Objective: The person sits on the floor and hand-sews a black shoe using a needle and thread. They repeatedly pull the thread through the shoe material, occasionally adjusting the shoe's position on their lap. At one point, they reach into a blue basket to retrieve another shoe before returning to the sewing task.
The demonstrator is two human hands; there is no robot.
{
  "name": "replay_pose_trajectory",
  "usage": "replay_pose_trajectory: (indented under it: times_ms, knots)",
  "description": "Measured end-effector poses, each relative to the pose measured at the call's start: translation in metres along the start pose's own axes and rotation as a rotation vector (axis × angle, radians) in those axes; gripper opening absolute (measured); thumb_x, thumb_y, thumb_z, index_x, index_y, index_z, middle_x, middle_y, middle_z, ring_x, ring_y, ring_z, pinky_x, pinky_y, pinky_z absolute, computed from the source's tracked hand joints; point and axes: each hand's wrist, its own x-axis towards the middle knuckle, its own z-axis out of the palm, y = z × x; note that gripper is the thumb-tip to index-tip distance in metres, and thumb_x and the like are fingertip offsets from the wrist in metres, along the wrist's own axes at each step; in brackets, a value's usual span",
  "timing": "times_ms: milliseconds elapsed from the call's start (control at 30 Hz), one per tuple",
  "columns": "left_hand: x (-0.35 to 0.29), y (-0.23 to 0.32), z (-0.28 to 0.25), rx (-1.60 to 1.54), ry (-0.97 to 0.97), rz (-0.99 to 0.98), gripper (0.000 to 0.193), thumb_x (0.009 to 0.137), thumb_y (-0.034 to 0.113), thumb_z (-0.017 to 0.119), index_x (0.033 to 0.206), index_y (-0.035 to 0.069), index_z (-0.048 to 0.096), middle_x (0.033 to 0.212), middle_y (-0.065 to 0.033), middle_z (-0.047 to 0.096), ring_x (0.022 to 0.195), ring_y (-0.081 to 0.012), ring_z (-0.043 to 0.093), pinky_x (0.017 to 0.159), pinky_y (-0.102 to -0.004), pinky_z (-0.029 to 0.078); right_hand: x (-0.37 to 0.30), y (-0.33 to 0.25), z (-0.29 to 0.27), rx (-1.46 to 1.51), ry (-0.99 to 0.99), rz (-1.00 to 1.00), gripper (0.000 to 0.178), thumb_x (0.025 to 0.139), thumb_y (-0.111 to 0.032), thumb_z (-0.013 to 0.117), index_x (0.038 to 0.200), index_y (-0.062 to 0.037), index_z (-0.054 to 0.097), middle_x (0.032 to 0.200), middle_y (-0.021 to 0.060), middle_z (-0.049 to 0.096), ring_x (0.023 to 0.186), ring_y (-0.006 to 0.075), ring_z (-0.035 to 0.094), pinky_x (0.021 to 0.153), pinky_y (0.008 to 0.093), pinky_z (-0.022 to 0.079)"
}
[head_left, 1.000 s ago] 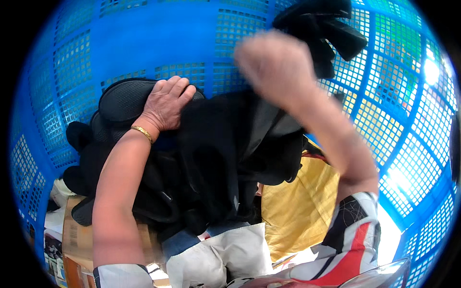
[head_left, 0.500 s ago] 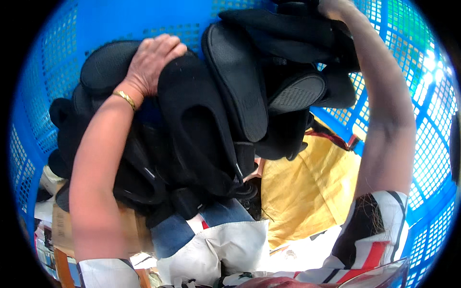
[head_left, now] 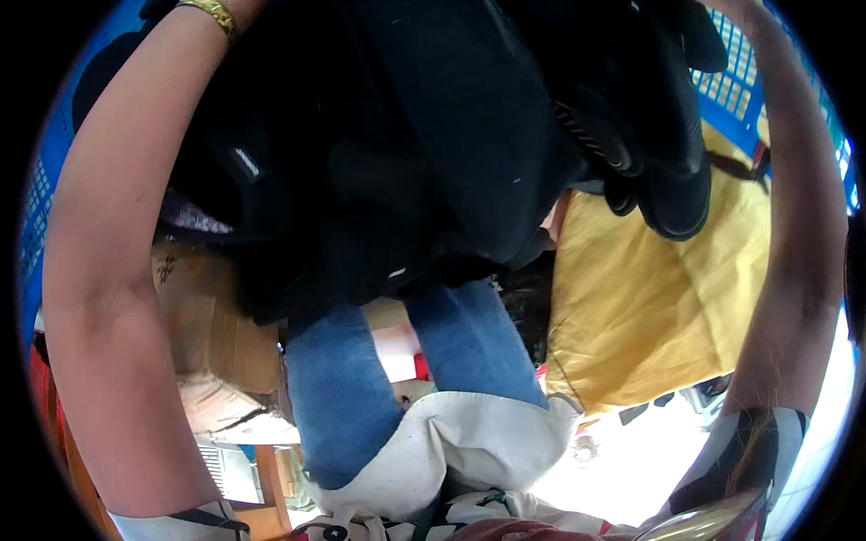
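A large bunch of black slippers (head_left: 451,135) fills the upper middle of the head view, close to me and hanging above my lap. My left hand (head_left: 245,8) is at the top edge against the left side of the bunch, below a gold bracelet on the wrist. Its fingers are cut off or hidden. At the top right, only a part of my right hand (head_left: 732,7) shows beside the slippers, with its fingers out of sight. Whether either hand grips a slipper cannot be made out.
A blue plastic lattice basket (head_left: 732,81) shows behind the slippers on both sides. Yellow cloth or sacking (head_left: 658,298) lies at the right. A cardboard box (head_left: 221,334) stands at the left, beside my jeans (head_left: 338,379) and white apron (head_left: 487,442).
The black slippers now look larger and nearer, covering more of the view. Both my hands have shifted up and outward to the top edge. More of my jeans and the box shows.
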Motion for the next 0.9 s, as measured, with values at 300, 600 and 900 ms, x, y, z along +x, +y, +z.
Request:
replay_pose_trajectory:
  times_ms: [300,600,900]
  knots:
    - [-0.064,0.062,-0.123,0.269,0.17,0.099,0.016,0.079,0.024,0.061,0.069,0.012,0.065,0.075,-0.0122,0.068,0.073,-0.0328,0.067,0.062,-0.0415,0.051,-0.15,-0.016,0.027,0.381,0.062,0.034,0.045,0.069,-0.028,0.074,0.1,0.0039,0.072,0.092,0.0144,0.073,0.085,0.0223,0.069,0.077,0.0344,0.052]
    - [-0.099,0.167,-0.209,0.313,0.455,-0.085,0.031,0.085,0.039,0.065,0.075,0.009,0.063,0.071,-0.0107,0.067,0.068,-0.0281,0.068,0.061,-0.0391,0.054,-0.155,0.003,0.137,0.387,0.346,-0.183,0.028,0.087,-0.028,0.064,0.107,-0.0104,0.072,0.106,0.0189,0.067,0.1,0.0338,0.065,0.091,0.0407,0.05]
    - [-0.053,0.202,-0.281,0.212,0.551,-0.023,0.044,0.091,0.047,0.059,0.079,0.005,0.064,0.069,-0.0157,0.065,0.068,-0.0334,0.067,0.062,-0.045,0.053,-0.158,-0.031,0.167,0.852,0.554,0.026,0.063,0.071,-0.047,0.078,0.107,0.0024,0.064,0.103,0.0248,0.065,0.104,0.0431,0.061,0.092,0.0449,0.049]
